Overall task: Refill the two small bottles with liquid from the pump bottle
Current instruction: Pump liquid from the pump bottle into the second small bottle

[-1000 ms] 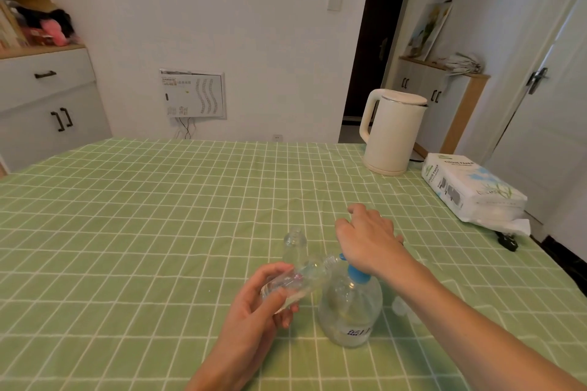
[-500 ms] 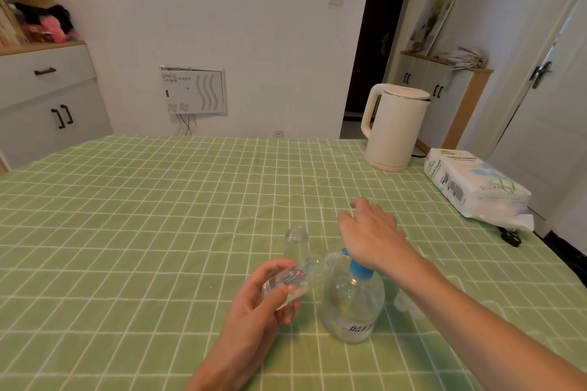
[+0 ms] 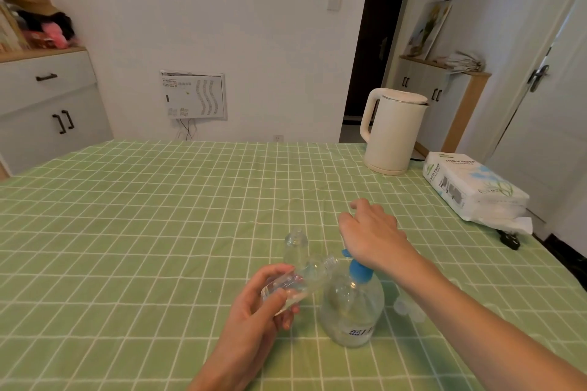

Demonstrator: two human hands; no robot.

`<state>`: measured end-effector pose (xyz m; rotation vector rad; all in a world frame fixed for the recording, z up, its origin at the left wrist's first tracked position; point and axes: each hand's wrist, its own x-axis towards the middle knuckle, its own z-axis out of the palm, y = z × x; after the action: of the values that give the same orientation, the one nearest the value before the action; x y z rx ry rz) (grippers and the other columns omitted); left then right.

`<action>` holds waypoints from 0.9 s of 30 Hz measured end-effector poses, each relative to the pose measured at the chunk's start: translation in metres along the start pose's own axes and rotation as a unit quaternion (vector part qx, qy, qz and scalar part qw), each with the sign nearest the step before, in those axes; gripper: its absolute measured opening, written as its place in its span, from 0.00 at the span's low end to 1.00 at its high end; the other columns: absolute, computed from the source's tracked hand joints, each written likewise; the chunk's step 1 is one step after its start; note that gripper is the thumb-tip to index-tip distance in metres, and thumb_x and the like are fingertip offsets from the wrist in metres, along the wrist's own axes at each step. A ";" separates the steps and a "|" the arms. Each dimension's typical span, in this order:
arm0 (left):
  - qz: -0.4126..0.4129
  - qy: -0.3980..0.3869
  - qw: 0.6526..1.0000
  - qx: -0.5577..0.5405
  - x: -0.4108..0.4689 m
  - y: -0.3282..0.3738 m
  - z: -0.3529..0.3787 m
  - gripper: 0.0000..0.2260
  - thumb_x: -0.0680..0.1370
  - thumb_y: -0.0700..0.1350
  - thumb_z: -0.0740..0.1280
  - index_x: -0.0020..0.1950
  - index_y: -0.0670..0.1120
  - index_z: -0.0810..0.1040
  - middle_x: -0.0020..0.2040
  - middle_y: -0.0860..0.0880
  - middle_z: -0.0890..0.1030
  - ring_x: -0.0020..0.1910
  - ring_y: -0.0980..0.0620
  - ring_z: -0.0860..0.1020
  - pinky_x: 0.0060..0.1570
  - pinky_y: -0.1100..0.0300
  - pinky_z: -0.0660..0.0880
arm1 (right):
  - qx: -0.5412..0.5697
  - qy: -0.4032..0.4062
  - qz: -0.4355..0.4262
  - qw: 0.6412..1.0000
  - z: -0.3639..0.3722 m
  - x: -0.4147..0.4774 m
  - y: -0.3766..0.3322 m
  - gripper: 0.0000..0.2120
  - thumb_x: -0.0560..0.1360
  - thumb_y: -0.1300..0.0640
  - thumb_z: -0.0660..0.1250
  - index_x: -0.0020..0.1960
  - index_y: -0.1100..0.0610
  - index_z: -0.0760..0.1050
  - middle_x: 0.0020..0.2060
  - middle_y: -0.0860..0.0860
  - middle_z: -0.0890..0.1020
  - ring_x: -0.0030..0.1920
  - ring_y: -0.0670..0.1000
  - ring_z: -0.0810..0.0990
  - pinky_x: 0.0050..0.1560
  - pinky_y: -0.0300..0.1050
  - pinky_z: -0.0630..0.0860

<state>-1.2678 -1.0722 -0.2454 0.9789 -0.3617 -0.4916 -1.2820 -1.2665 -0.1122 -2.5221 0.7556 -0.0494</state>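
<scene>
A clear round pump bottle (image 3: 351, 311) with a blue pump neck (image 3: 358, 271) stands on the green checked tablecloth. My right hand (image 3: 373, 233) lies palm down on the pump head, fingers spread. My left hand (image 3: 263, 306) grips a small clear bottle (image 3: 301, 279), tilted with its open mouth against the pump spout. The second small clear bottle (image 3: 295, 244) stands upright just behind it, uncapped. Two small clear caps (image 3: 408, 309) lie on the cloth right of the pump bottle, under my right forearm.
A cream electric kettle (image 3: 392, 132) stands at the table's far right. A white tissue pack (image 3: 473, 189) lies near the right edge, with a black plug (image 3: 509, 240) beside it. The checked tablecloth (image 3: 143, 232) stretches to the left.
The view tilted slightly. My right hand stays on the pump head, shifting a little; the left hand keeps the small bottle at the spout.
</scene>
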 end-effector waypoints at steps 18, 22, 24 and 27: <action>-0.002 -0.002 1.000 -0.005 0.002 -0.003 -0.004 0.27 0.65 0.50 0.84 0.60 0.42 0.81 0.56 0.43 0.83 0.39 0.49 0.80 0.37 0.61 0.78 | -0.014 -0.008 -0.001 1.000 -0.001 0.001 0.000 0.21 0.81 0.47 0.49 0.72 0.50 0.64 0.70 0.54 0.68 0.70 0.59 0.64 0.71 0.65 0.60; 0.001 -0.002 1.000 -0.007 0.002 -0.001 -0.002 0.27 0.65 0.51 0.85 0.59 0.43 0.82 0.55 0.43 0.83 0.39 0.49 0.80 0.36 0.61 0.77 | -0.003 -0.009 0.002 1.000 0.002 0.002 0.001 0.21 0.81 0.47 0.49 0.72 0.50 0.64 0.70 0.54 0.68 0.71 0.59 0.63 0.71 0.65 0.60; -0.002 -0.002 1.000 -0.007 0.002 -0.001 -0.002 0.28 0.64 0.51 0.85 0.59 0.43 0.82 0.55 0.42 0.83 0.39 0.49 0.79 0.36 0.61 0.77 | -0.005 -0.011 0.004 1.000 0.005 0.002 0.001 0.22 0.81 0.47 0.49 0.73 0.51 0.63 0.71 0.54 0.68 0.72 0.60 0.63 0.72 0.66 0.59; -0.004 -0.002 1.000 -0.005 0.002 -0.002 -0.001 0.26 0.65 0.50 0.84 0.59 0.43 0.82 0.55 0.42 0.83 0.39 0.49 0.79 0.36 0.61 0.77 | -0.006 -0.017 0.008 1.000 0.009 0.001 0.002 0.22 0.81 0.47 0.49 0.73 0.51 0.63 0.70 0.55 0.68 0.72 0.60 0.62 0.72 0.67 0.57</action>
<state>-1.2658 -1.0739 -0.2470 0.9710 -0.3589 -0.5021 -1.2806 -1.2647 -0.1214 -2.5216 0.7635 0.0034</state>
